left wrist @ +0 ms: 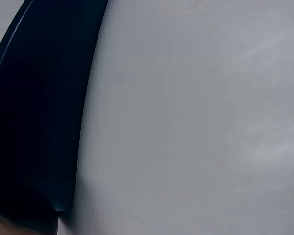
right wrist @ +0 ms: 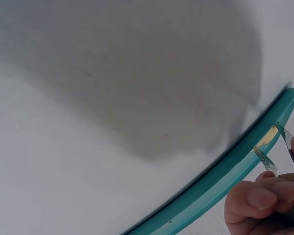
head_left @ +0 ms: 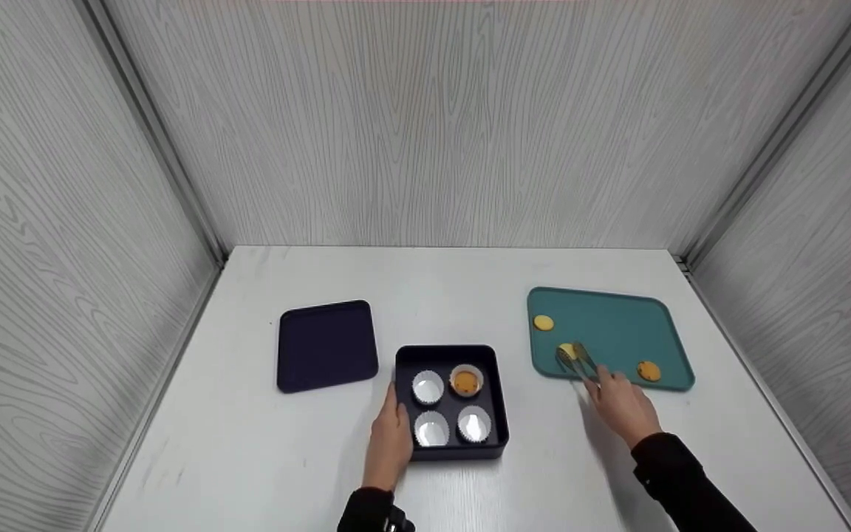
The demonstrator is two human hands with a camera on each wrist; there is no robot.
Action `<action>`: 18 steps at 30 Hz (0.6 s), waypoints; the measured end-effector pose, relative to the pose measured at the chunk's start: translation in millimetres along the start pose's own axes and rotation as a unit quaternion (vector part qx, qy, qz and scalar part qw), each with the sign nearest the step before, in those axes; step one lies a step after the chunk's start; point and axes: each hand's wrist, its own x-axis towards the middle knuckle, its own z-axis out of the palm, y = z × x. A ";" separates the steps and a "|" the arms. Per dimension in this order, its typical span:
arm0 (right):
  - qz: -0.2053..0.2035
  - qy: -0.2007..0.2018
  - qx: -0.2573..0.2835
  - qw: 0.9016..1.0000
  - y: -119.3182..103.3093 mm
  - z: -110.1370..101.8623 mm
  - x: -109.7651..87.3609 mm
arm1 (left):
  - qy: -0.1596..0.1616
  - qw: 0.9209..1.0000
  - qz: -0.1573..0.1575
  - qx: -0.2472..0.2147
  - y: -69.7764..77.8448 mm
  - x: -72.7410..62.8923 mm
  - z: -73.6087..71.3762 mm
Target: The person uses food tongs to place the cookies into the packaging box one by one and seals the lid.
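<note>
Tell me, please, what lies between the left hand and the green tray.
The head view shows the dark box with its four paper cups, then bare table up to the green tray.

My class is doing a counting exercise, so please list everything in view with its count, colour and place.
Flat tray: one, dark purple, left
Square box: one, dark purple, middle
Fluted cups: four, white, inside the box
Brown discs: two, orange-brown, back right cup and green tray's near right corner
Yellow discs: two, yellow, green tray's left part, one at the tong tips
Green tray: one, teal green, right
Tongs: one, metallic, in the right hand
Table: one, white, underneath
Walls: three, grey wood-grain, back and sides
Left hand: one, bare, box's left side
Right hand: one, bare, holding tongs
Sleeves: two, black, near edge
</note>
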 end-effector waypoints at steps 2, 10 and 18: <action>0.000 0.000 -0.006 1.000 -0.8 -0.6 -0.2 | 0.000 1.000 0.002 0.000 -0.3 0.2 0.0; -0.032 0.041 -0.042 0.998 -2.7 1.0 -0.9 | 0.006 1.000 0.006 0.005 -1.9 -0.8 0.6; -0.068 0.107 -0.070 0.989 -1.1 8.1 -0.9 | 0.009 1.000 0.007 0.004 -0.9 0.0 0.7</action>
